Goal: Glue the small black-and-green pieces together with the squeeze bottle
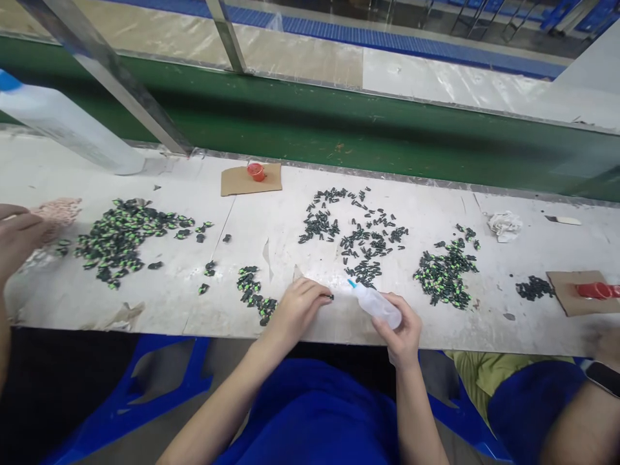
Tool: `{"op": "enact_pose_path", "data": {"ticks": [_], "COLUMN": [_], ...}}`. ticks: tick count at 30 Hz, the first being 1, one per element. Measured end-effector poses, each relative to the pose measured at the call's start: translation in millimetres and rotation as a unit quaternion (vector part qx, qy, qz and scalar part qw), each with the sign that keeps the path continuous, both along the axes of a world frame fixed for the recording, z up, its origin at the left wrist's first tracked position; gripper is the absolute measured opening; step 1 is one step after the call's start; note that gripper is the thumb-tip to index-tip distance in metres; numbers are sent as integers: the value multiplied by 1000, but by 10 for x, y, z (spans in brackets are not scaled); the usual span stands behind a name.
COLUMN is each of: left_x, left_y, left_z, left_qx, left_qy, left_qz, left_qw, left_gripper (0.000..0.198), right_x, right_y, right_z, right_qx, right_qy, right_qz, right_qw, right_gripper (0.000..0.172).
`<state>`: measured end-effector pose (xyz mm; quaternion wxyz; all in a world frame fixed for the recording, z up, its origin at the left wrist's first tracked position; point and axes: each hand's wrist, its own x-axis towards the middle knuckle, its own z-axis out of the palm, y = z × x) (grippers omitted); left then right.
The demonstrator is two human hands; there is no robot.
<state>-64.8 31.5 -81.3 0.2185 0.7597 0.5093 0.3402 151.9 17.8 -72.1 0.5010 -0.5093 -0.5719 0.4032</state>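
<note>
My left hand (299, 305) is closed, pinching a small black part (330, 296) between thumb and fingertips just above the table. In my right hand (403, 329) is a translucent squeeze bottle (380, 306) with a thin blue tip, tilted so the tip points up and left, apart from the part. A short row of black-and-green pieces (252, 294) lies beside my left hand. Beyond the bottle, loose slim black pieces (371, 242) are scattered over the white table (281, 232).
Heaps of black-and-green pieces lie left (116, 239) and right (448, 271). A red cup (256, 171) sits on cardboard (232, 183). A large white bottle (82, 126) stands at left. Co-workers' hands show at both edges. Crumpled tissue (505, 226) lies right.
</note>
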Motion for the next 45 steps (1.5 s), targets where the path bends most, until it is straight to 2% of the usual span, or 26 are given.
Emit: {"op": "enact_pose_path", "data": {"ticks": [2,5,9,12,16,20,45], "left_x": [101,122,88,106,143,154,127], "left_y": [-45,-76,-98,-119,-134,-128,-134], "left_z": [-60,-92,-72,-50,-46,-57,-62], "left_qx": [27,37,1,-35,-72,-70,-75], "left_qy": [-4,-16,-50,-84,-122,-129,-110], "left_qz": [28,58,45,75,106,112,112], "left_qw": [999,997,998,993,984,983,985], "left_gripper": [13,12,18,17,18,16,14], "right_x": [30,-3,-139,-219,-237,-211,-209], "right_y": [-7,8,47,71,75,60,54], "right_z": [-13,-15,26,54,51,20,10], "right_qx": [-8,-46,-94,-106,-119,-131,-138], "right_qy": [37,44,20,1,-16,-21,-31], "right_qz": [-36,-78,-120,-141,-137,-125,-121], "right_qw": [999,995,988,984,983,983,982], "right_gripper": [26,27,25,25,26,29,35]}}
